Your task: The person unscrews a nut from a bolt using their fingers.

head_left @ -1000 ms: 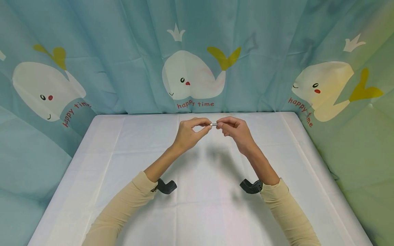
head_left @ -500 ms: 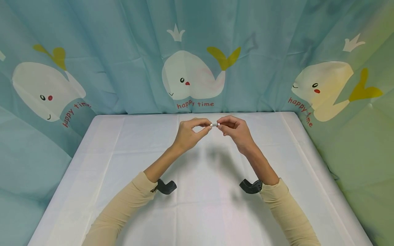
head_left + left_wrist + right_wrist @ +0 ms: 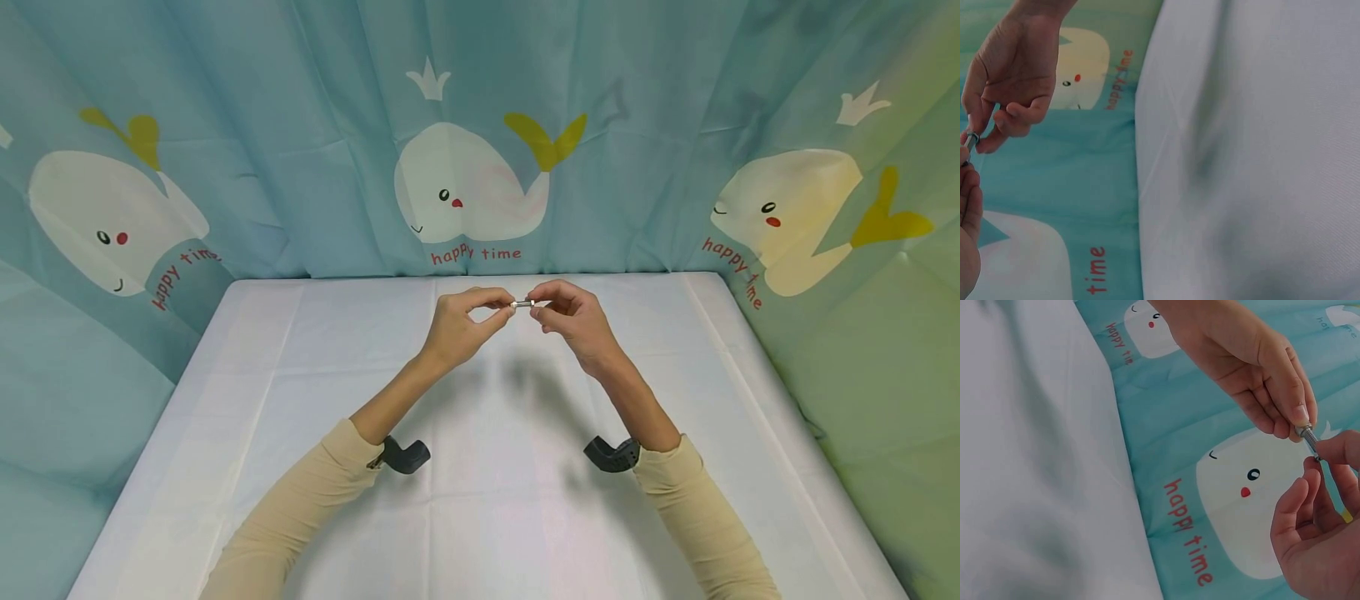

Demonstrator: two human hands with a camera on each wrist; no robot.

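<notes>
A small silver bolt (image 3: 522,304) lies level between my two hands, held up over the far part of the table. Its threaded shank shows clearly as the bolt (image 3: 1310,437) crosses the right wrist view. My left hand (image 3: 460,327) pinches one end between thumb and index fingertips. At the other end my right hand (image 3: 576,323) has its thumb and index fingertips around a small nut (image 3: 974,135), seen as a shiny ring in the left wrist view. Fingertips partly hide both ends of the bolt. The right hand's other fingers are loosely bent.
A white cloth covers the table (image 3: 480,500). Behind it and along both sides hangs a blue-green curtain (image 3: 322,208) printed with whales. Black wrist mounts (image 3: 406,456) stick inward from both cuffs.
The right thumb and index finger have shifted slightly against each other at the bolt's end, which shows more between them than a second ago. My left hand stays still.
</notes>
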